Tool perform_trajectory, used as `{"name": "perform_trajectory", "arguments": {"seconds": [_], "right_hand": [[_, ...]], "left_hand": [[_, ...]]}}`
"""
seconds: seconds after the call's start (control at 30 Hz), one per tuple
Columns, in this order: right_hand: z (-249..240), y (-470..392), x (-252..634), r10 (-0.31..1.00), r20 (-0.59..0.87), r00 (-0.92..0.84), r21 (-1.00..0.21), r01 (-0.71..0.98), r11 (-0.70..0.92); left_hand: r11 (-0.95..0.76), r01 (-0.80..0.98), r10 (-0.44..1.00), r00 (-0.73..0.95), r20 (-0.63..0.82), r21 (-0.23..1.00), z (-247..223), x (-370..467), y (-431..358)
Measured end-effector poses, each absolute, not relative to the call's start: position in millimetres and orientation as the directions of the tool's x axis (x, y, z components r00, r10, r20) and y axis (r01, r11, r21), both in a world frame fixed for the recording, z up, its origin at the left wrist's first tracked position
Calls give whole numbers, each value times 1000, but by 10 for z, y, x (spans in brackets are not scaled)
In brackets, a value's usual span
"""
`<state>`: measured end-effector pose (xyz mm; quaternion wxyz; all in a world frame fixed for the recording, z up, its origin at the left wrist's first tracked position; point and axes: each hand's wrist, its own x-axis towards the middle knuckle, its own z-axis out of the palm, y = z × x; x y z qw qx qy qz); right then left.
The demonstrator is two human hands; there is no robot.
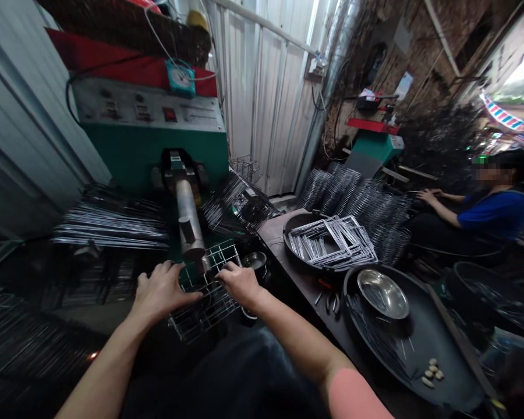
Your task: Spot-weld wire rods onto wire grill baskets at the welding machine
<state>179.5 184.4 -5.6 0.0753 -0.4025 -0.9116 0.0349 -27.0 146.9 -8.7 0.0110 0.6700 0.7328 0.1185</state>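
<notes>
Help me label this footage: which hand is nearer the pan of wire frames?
Right. The right hand is left of the pan of wire frames; the left hand is farther left.

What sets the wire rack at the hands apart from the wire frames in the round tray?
The wire rack is a grid of crossing wires; the wire frames are open rectangles. The wire rack sits between the left hand and right hand, while the wire frames lie piled in the round tray. Both are thin wire with straight sides.
</notes>
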Motion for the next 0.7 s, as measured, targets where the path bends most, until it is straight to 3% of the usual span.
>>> {"name": "perform_trajectory", "arguments": {"seconds": [0.17, 0.3, 0.37, 0.47, 0.53, 0.63, 0.7], "right_hand": [[-52, 2010, 1635, 728, 133, -673, -92, 723, 685], [-98, 2098, 1526, 739, 134, -661, -144, 724, 674], [-132, 2093, 1534, 764, 141, -629, -242, 727, 643], [-259, 2010, 1683, 828, 211, -520, -499, 671, 548], [-435, 1898, 1884, 892, 197, -406, -692, 588, 420], [-839, 1652, 2276, 971, 20, -240, -888, 442, 127], [-1151, 1460, 2533, 984, -25, -175, -928, 369, 42]], "left_hand": [[90, 971, 986, -117, 114, 223, -35, -376, 1607], [101, 964, 987, -129, 98, 244, 48, -381, 1678], [119, 963, 989, -138, 60, 242, 87, -366, 1696], [121, 953, 990, -137, 38, 277, 37, -437, 1680], [110, 923, 977, -168, 129, 370, -126, -572, 1612], [85, 765, 904, -328, 273, 638, -532, -784, 1414], [98, 567, 890, -417, 182, 818, -808, -826, 1274]]}}
